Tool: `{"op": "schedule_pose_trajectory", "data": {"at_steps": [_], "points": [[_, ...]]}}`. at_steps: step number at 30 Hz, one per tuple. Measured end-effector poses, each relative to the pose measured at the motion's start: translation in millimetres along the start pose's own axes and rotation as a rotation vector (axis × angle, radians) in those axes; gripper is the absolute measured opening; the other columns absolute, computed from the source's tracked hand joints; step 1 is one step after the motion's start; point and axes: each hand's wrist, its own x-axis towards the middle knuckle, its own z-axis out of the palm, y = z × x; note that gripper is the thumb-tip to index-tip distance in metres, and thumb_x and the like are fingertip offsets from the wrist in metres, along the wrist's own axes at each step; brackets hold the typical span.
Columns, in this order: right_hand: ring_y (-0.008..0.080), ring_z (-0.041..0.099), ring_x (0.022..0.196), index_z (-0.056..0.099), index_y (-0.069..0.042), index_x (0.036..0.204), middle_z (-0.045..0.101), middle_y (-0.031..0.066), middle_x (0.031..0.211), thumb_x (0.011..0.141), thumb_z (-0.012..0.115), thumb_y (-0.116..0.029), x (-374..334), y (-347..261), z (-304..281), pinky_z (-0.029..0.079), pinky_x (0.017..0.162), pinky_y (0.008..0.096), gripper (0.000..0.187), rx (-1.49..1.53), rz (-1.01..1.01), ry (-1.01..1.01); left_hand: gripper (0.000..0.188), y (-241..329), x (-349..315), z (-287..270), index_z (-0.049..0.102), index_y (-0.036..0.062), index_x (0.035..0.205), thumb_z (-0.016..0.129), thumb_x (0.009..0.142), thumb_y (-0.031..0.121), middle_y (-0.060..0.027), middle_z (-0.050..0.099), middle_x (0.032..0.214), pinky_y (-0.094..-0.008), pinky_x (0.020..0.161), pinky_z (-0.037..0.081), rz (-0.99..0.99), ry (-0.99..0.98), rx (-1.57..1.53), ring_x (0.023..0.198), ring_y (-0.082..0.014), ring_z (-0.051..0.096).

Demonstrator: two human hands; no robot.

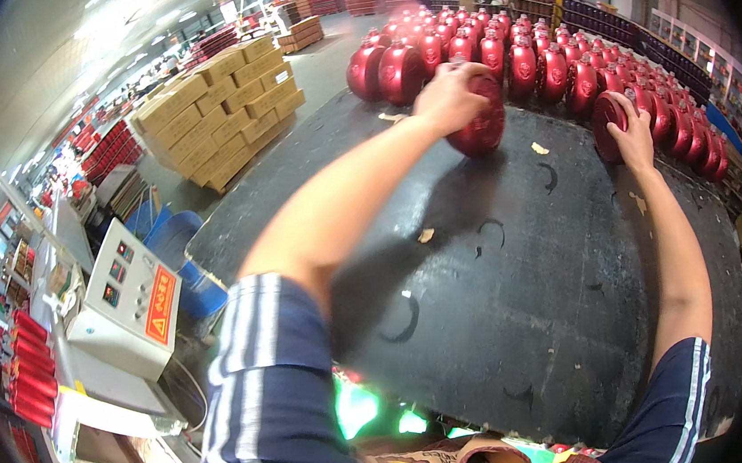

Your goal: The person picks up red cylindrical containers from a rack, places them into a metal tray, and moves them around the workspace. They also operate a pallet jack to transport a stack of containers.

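Note:
My left hand (450, 99) is closed round the upper part of a glossy red, flat round bottle (484, 129), which stands near the far side of the black table (450, 313). Its neck is mostly hidden by my fingers. Farther right, my right hand (635, 136) grips another red round bottle (606, 127) by its side, at the front of the group. Tight rows of similar red bottles (523, 67) with short necks fill the table's far and right side, just beyond both hands.
Scraps (426, 236) and dark curved marks dot the tabletop. Left of it stand a stack of cartons (225, 111), a blue bin (177, 237) and a control box (110, 301) with small displays. Dark stacked crates (601, 22) line the back. Green light glows below the near edge.

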Motion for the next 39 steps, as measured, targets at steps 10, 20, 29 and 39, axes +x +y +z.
{"op": "schedule_pose_trajectory", "data": {"at_steps": [10,20,29,39], "points": [[0.0185,0.052,0.123,0.048,-0.009,0.141,0.053,0.0082,0.137,0.088,0.065,-0.013,-94,-167,-82,0.037,0.108,0.0322,0.056,1.069,0.059,-0.257,0.056,21,-321,-271,0.051,0.0019,0.138,0.059,0.083,0.013,-0.0136,0.053,0.138,-0.0343,0.108,0.039,-0.392,0.589,-0.722,0.123,-0.0242,0.054],[0.0303,0.049,0.131,0.045,-0.004,0.141,0.051,0.0148,0.142,0.101,0.042,-0.024,-282,-494,-136,0.036,0.112,0.0483,0.045,2.155,0.527,-0.926,0.048,-76,-640,-310,0.055,0.0068,0.13,0.056,0.093,0.037,-0.019,0.063,0.121,-0.0466,0.079,0.059,-0.871,1.185,-1.538,0.102,-0.0373,0.064],[0.0376,0.051,0.117,0.056,-0.006,0.128,0.054,0.0185,0.128,0.093,0.048,-0.036,-497,-694,38,0.053,0.095,0.0452,0.047,2.202,2.225,-1.544,0.061,-182,-767,-256,0.057,0.0141,0.13,0.067,0.08,0.048,-0.0247,0.05,0.129,-0.0448,0.075,0.059,-0.596,1.113,-2.638,0.105,-0.0391,0.056],[0.0367,0.057,0.111,0.042,0.002,0.134,0.045,0.0223,0.128,0.083,0.06,-0.032,-612,-750,188,0.061,0.083,0.0438,0.064,1.842,2.552,-1.588,0.054,-206,-814,-256,0.057,0.0155,0.13,0.057,0.087,0.048,-0.015,0.056,0.127,-0.0426,0.074,0.057,-0.305,1.253,-2.628,0.102,-0.0393,0.056]]}}
